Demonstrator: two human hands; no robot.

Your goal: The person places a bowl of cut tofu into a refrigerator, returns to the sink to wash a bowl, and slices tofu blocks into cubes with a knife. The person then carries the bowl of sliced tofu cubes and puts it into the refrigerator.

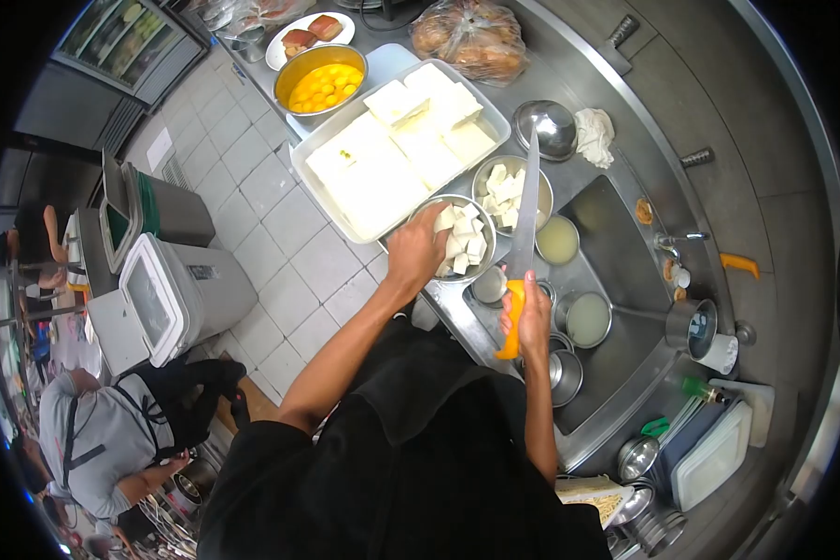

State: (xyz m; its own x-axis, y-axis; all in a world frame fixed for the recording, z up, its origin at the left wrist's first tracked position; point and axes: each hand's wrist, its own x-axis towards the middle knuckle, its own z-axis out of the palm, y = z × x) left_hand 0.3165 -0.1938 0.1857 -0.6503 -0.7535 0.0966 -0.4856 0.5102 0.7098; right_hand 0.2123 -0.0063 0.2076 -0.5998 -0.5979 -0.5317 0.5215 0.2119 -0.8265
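Observation:
My right hand (pixel 530 317) is wrapped round the orange handle of a long knife (pixel 526 207), its blade pointing up and away. My left hand (pixel 417 245) reaches over the left rim of a steel bowl (pixel 464 240) of white tofu cubes; its fingertips are at the cubes, and whether they hold one is hard to tell. Beside it stands a second steel bowl (pixel 502 194) with more cubes. Beyond my left hand, a white plastic tub (pixel 347 227) holds large tofu blocks (pixel 397 103).
A bowl of egg yolks (pixel 324 86), a plate of meat (pixel 310 39) and a bagged item (pixel 469 41) lie beyond the tub. Bowls of cloudy liquid (pixel 589 319) stand by the sink (pixel 616 243). A person in grey (pixel 103 439) works at the lower left, near bins (pixel 191 289).

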